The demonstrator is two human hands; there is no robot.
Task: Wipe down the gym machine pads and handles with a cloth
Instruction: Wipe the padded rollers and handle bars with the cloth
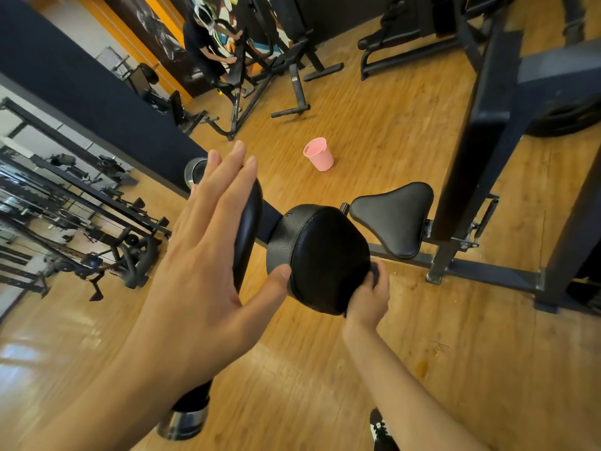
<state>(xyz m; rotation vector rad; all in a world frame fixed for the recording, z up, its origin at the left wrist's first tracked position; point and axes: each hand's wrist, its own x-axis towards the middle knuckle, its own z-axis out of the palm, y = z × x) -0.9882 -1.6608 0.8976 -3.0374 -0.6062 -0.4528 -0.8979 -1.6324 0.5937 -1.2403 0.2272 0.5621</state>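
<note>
My left hand [208, 242] is flat, fingers straight and together. The palm presses the long black pad [252, 216], and the thumb tip touches the side of the round pad [328, 258].

My right hand [369, 299] is curled round a dark cloth [375, 272], bunched and mostly hidden in the fingers. It is held against the lower right edge of the round pad.

The black seat [395, 219] is just right of the round pad, mounted on the dark machine frame [471, 177]. A pink cup [319, 154] stands upright on the wooden floor [455, 336] beyond the pads, well apart from both hands. My shoe [380, 431] shows at the bottom edge.

Far back, another person [203, 43] holds a machine. A bench leg there has a small white label [294, 79], too small to read. The round pad's rim has a tiny mark [288, 215], unreadable.
</note>
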